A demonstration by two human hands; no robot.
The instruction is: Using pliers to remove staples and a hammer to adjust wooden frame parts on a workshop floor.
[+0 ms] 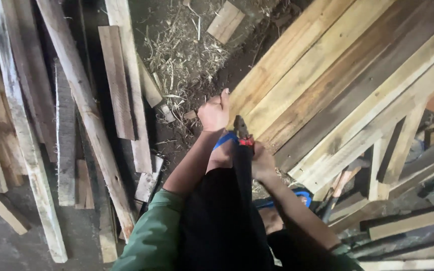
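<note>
While the left hand (214, 113) grips the plank stack's (327, 85) corner, the right hand (262, 163) is clenched around pliers (242, 133) just beside it.

The pincers (240, 131) I'm gripping have dark metal jaws and a red band at the neck, standing nearly upright. Their head sits against the end edge of the pale, slanting wooden planks (297, 80).
</note>
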